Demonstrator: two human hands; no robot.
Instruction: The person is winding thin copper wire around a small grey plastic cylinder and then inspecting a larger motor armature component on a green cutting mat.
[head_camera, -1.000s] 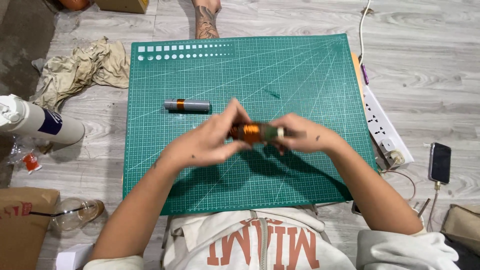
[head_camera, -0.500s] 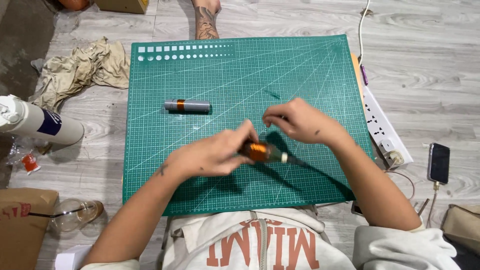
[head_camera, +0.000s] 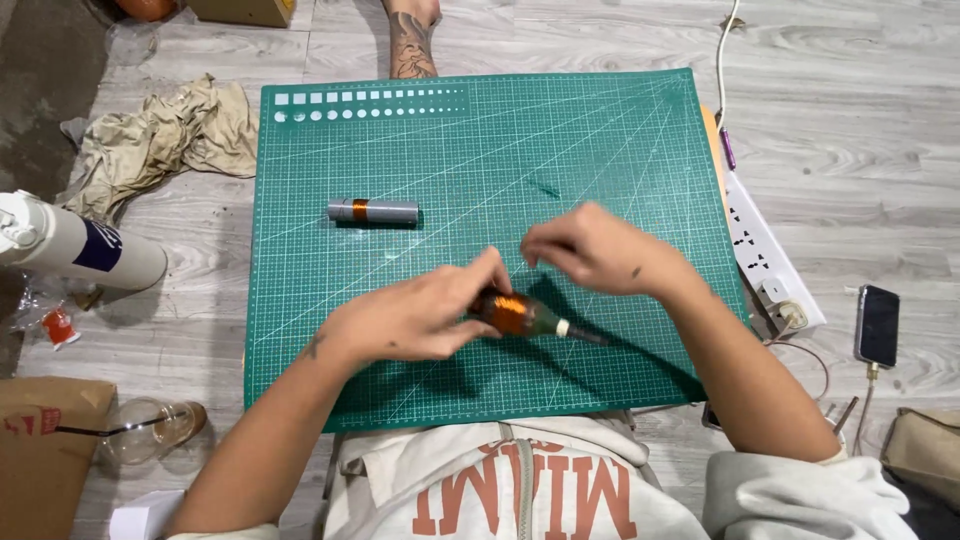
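Right now the person's left hand (head_camera: 415, 320) is curled around a small tool with a copper-orange band and a dark body (head_camera: 520, 316), fingers and thumb pressed closed on its near-left end, holding it low over the green cutting mat (head_camera: 480, 160) near the mat's near edge. Its thin, dark tip points right, past a pale collar. The right hand (head_camera: 600, 250) hovers just beyond the tool, on the far-right side of it, fingers loosely bent and a little spread, holding nothing; I can't tell whether a fingertip brushes the tool.

Further left on the mat, well apart from both hands, lies a grey cylinder with an orange ring (head_camera: 373, 211), flat on its side. Off the mat to the far left there's a crumpled beige cloth (head_camera: 160, 140) on the grey wooden floor. On the left edge, a white bottle with a dark label (head_camera: 80, 250) lies tilted. To the right, a white power strip (head_camera: 765, 250) runs alongside the mat, and a dark phone (head_camera: 878, 325) rests near it with a cable plugged in.
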